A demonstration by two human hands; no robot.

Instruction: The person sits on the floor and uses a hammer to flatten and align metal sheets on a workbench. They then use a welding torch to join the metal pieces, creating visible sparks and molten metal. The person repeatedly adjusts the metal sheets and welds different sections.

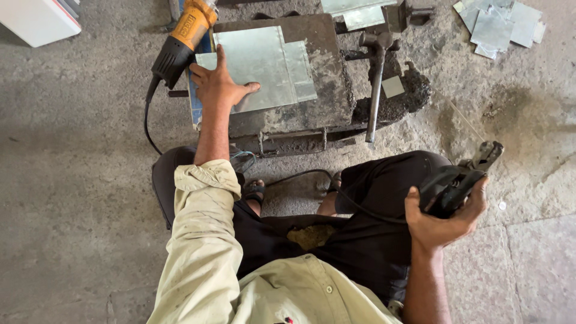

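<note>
My left hand lies flat with spread fingers on a thin grey metal sheet, which rests on a dark, worn steel block. My right hand is closed around a black corded power tool with a metal nose, held above my right knee. Its black cable runs back across my lap. An orange and black angle grinder lies just left of my left hand, apart from it.
A hammer leans against the block's right side. Several cut sheet scraps lie at the top right on the concrete floor. A white box corner shows at the top left. My sandalled foot is under the block's front edge.
</note>
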